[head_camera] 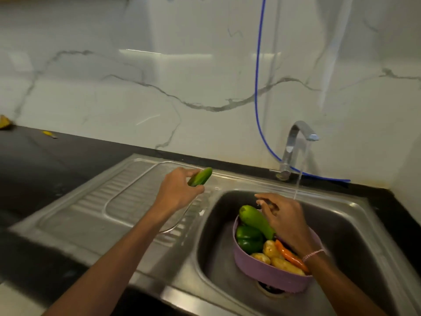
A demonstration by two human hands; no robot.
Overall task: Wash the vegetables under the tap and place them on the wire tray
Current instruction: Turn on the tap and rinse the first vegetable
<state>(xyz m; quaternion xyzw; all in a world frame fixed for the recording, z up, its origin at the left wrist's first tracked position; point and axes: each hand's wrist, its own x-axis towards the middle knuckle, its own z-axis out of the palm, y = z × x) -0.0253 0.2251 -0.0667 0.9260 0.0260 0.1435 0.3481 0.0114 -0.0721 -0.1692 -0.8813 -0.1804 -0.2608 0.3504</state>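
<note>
On the left, the dark table (34, 160) is carrying only a couple of small yellow bits by the wall. The steel draining board is lying next to it, with the wire tray (169, 229) sitting flat on its ribs, probably so that rinsed things drip back toward the basin.

The left hand (177, 192) is hovering over the tray's far right part, fingers and thumb curling round the lower end of a small cucumber (200, 176). The cucumber is in the air, not touching the tray. Its long axis is running diagonally, the gripped end low and left, the free rounded end pointing up and right toward the wall and tap. Judging by that, it is being carried across to be laid down, and it will need tipping flat first.

Further right, the purple bowl (268, 272) is standing in the sink (355, 224) over the drain, keeping the unwashed vegetables within reach of the water. It is holding a long green marrow (255, 221) leaning up and left, a green pepper (248, 240), potatoes (284, 265) and an orange chilli (291, 256).

The right hand (282, 215) is hanging over the bowl with fingers spread and loosely bent, seemingly gripping nothing, though motion blur is hiding its fingertips. It is likely reaching for the next piece.

The tap (293, 142) is running, its stream (298, 181) falling just behind that hand.
</note>
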